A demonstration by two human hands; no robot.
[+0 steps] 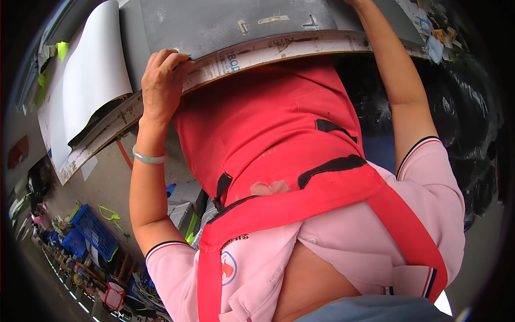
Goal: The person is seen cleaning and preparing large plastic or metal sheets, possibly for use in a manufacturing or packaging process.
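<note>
My left hand (162, 80) rests at the near edge of a worktable, its fingers bent and closed at the rim of a dark grey sheet (214, 24). Whatever lies between those fingers is hidden. Only a sliver of my right hand (352, 1) shows at the top border, over the far right part of the grey surface; its fingers are out of the picture. Small marks and a strip of tape (273, 20) lie on the sheet. Left of my left hand, a white sheet (96, 70) curls up over the table edge.
The worn table edge (279, 47) runs across in front of my red apron (268, 118). Black plastic bags (456, 107) crowd the right side. On the floor at the lower left stand a blue basket (94, 231) and mixed clutter. Grey boxes (182, 206) sit beside my left arm.
</note>
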